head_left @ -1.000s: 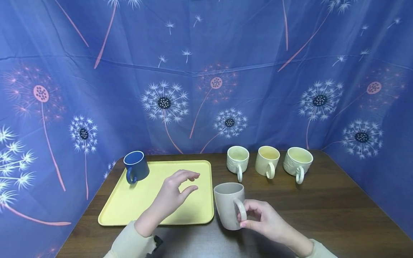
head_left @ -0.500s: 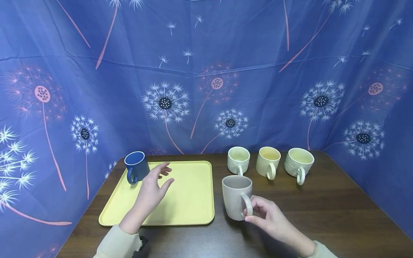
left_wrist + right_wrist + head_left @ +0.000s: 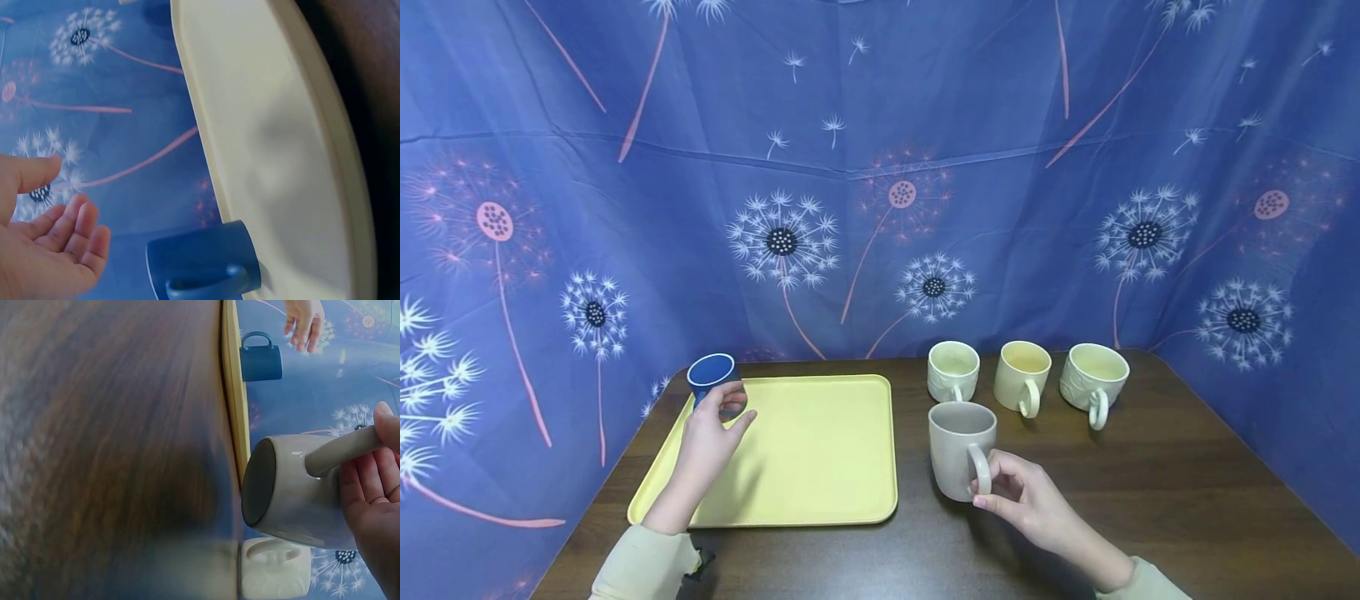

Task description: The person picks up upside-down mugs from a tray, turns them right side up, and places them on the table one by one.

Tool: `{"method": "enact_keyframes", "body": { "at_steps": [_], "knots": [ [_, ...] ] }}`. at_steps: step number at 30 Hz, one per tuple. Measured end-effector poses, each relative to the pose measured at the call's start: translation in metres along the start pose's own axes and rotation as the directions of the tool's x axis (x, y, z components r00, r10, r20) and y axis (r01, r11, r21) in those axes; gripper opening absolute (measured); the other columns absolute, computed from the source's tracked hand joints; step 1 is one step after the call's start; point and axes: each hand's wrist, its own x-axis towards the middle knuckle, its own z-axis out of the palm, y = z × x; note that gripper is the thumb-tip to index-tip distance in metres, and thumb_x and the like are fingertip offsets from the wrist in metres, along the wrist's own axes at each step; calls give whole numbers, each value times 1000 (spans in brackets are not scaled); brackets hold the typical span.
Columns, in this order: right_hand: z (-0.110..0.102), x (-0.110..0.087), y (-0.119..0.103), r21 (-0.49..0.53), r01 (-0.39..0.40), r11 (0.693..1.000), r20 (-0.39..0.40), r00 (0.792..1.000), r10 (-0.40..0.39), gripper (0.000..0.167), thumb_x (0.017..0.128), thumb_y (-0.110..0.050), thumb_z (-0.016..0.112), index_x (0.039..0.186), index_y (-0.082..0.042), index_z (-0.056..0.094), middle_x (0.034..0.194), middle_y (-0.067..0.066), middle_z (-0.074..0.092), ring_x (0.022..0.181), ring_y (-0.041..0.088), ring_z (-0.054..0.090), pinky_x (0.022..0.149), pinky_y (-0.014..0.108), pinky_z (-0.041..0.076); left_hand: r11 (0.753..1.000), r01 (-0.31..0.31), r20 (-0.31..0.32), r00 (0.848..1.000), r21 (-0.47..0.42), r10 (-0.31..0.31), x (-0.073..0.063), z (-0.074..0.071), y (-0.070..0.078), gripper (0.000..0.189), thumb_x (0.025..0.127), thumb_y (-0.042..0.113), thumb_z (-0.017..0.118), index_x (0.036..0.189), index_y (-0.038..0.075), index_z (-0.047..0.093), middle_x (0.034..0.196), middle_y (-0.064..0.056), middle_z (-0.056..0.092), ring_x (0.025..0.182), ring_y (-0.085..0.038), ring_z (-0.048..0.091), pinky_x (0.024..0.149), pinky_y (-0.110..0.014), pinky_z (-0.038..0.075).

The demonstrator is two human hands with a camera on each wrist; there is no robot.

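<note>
My right hand [image 3: 1026, 504] pinches the handle of a light grey mug [image 3: 951, 462]. In the right wrist view that grey mug [image 3: 306, 487] shows its underside, raised off the table. Over the left part of the yellow tray [image 3: 820, 450] my left hand [image 3: 707, 437] has its fingers loosely bent and holds nothing. It overlaps a dark blue mug [image 3: 710, 369] in the head view, covering the handle. The left wrist view shows the left hand [image 3: 53, 250] higher than the blue mug [image 3: 203, 256] and apart from it; this mug stands upright at the tray's far left corner.
Three pale mugs stand in a row at the back right: a greenish mug [image 3: 952, 371], a cream-yellow mug [image 3: 1021, 377] and another greenish mug [image 3: 1093, 379]. The brown wooden table [image 3: 1172, 483] ends at a blue dandelion-print cloth [image 3: 1015, 208] behind and at the sides.
My left hand has moved left across the tray to the blue mug. The grey mug, in my right hand, has moved a little right and away from me, close before the pale mugs.
</note>
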Motion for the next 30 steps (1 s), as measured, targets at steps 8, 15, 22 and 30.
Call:
{"method": "enact_keyframes", "body": {
  "at_steps": [8,15,22,30],
  "knots": [
    [-2,1,9,-12,18,1000,-17,1000,-18,25,75,13,68,86,-7,58,84,12,61,82,13,60,82,24,51,991,130,-39,991,42,-128,8,-15,-11,44,83,6,69,123,-5,53,110,-20,65,98,-32,61,82,-45,47],
    [-5,1,16,-32,-67,997,-11,998,67,25,75,10,70,84,-11,58,85,13,62,85,8,60,81,25,52,979,191,-65,980,70,-187,10,-26,-23,47,83,7,68,124,-7,51,111,-23,63,100,-36,59,85,-46,42],
    [-4,-1,16,-34,-10,999,-5,1000,10,27,74,11,70,85,-11,59,86,10,62,83,15,61,79,24,51,964,242,-49,970,109,-238,15,-33,-38,50,82,8,69,124,-11,49,115,-30,58,104,-42,55,89,-52,39],
    [-4,-4,17,-47,-6,999,2,1000,6,27,73,10,72,84,-11,60,86,12,64,82,16,63,77,23,51,936,323,24,944,136,-329,18,-35,-55,56,83,12,67,127,-12,45,120,-33,53,109,-44,53,92,-54,37]
  ]
}}
